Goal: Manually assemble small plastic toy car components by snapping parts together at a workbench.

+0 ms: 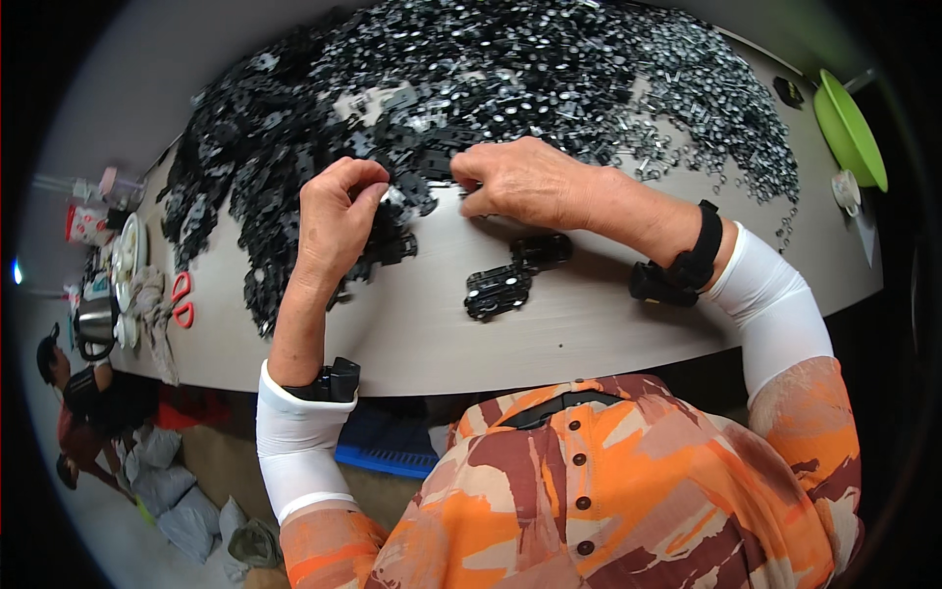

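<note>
Orange patterned shirt (628,491) fills the near edge, white sleeves running up to both wrists. Left hand (334,221) is curled narrow, thumb and fingertips pinched on a small black part (392,201) at the fringe of the heap. Right hand (525,182) lies knuckles-up just beside it, fingers closed down onto the same spot; whether it grips anything cannot be told.

Heap of black parts (491,79) spreads beyond both hands across the grey tabletop (569,334). Two assembled black pieces (515,270) lie on the tabletop just nearer the person than the right hand, touching or nearly so.

Risk, as judged: the pinched part is small and the heap crowds it, so neighbours could snag and drag off, or the part slip from the fingertips and vanish among look-alikes.

Assembled pieces lie flat, long axes roughly crosswise, tilted up toward the right hand's side. Pinched part's heading is too hidden to tell.

Red scissors (182,299) sit well left of the left hand.
</note>
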A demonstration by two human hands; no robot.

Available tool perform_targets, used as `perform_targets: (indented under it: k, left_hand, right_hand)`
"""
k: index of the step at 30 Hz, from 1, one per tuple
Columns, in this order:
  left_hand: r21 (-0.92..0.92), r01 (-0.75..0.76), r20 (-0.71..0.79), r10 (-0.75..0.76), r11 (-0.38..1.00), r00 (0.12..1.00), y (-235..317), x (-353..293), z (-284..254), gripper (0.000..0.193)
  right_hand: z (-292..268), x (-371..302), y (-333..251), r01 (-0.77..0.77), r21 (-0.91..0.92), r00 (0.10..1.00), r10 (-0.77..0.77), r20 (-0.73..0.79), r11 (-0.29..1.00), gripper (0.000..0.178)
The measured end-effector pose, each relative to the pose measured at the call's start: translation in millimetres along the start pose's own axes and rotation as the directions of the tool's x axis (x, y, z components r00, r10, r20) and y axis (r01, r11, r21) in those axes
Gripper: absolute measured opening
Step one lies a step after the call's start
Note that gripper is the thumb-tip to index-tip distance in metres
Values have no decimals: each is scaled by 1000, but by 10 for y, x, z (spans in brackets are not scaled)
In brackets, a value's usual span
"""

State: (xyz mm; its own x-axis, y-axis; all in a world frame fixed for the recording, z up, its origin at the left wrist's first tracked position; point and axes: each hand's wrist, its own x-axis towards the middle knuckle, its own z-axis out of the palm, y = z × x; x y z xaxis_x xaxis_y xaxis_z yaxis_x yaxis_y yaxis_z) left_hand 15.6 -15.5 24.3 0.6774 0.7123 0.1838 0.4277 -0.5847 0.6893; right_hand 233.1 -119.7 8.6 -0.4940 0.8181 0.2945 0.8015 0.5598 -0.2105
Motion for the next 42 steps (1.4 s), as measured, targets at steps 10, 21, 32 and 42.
perform_targets:
  k: [10, 21, 32, 42]
  left_hand:
    - [389, -214, 184, 152, 896, 971, -57, -444, 38, 29]
    - [255, -389, 21, 397, 885, 917, 11, -409, 103, 32]
    - [-303, -94, 68, 119, 948, 991, 176, -137, 500, 41]
    - [-988, 42, 8, -219, 151, 976, 172, -27, 737, 42]
  right_hand:
    - [-34, -44, 124, 86, 5, 983, -86, 164, 996, 9]
    - [-85, -137, 115, -80, 101, 980, 97, -177, 992, 10]
    - [-85, -108, -106, -304, 943, 834, 516, 195, 136, 20]
    - [103, 20, -155, 13, 976, 697, 701, 147, -218, 20]
